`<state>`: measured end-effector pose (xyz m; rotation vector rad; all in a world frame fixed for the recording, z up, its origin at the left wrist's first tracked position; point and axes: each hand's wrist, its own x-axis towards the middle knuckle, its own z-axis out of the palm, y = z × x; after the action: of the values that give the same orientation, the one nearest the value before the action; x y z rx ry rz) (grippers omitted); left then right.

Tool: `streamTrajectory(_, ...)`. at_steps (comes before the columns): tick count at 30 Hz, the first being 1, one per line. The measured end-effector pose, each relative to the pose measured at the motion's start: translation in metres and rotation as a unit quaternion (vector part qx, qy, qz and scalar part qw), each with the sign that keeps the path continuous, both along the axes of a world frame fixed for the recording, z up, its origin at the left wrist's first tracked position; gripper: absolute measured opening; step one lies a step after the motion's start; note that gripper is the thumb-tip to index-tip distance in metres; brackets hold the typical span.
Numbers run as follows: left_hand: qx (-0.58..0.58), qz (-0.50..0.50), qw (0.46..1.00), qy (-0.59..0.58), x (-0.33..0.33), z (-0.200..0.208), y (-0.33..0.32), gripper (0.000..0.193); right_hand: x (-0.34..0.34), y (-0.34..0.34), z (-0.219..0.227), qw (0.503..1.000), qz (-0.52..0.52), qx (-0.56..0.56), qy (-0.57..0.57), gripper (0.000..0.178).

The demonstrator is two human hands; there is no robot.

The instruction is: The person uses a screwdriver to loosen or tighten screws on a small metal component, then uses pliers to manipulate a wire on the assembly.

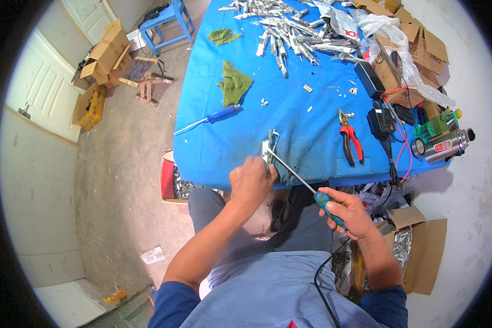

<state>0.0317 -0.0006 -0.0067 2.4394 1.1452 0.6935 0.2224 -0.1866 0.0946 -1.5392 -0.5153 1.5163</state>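
My left hand (251, 183) is closed around the lower end of a small metal part (267, 147) at the near edge of the blue-covered table; its exact kind does not show. My right hand (349, 213) grips the teal handle of a screwdriver (295, 174). The long shaft slants up and left, and its tip meets the metal part. Left of my hands lies another screwdriver (221, 113) with a blue handle. To the right rest red-and-black pliers (351, 139), jaws pointing away from me.
Many wrapped slim pieces (290, 33) pile up at the table's far side. Two green cloths (235, 83) lie left. A black adapter (381, 121) with cables, a green bottle (438, 124) and a steel flask (448, 146) line the right edge. Open cartons (421, 251) stand below.
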Motion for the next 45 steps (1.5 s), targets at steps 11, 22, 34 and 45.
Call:
streamTrajectory(11,-0.003,0.009,1.0,0.011,0.008,-0.022,0.012,0.031,-0.01,0.016,0.003,0.845,0.168,0.152,-0.485,0.04)
streamTrajectory(22,-0.018,0.02,0.999,-0.035,0.004,0.005,0.007,0.031,0.036,0.026,0.013,0.995,0.093,-0.021,-0.033,0.045)
streamTrajectory(34,-0.025,-0.011,1.0,0.005,0.001,-0.01,0.011,0.032,0.053,0.048,0.029,0.951,0.219,0.033,-0.215,0.037)
streamTrajectory(45,-0.011,0.011,1.0,-0.013,0.003,-0.008,0.012,0.033,0.044,0.053,0.029,0.905,0.246,0.078,-0.338,0.041)
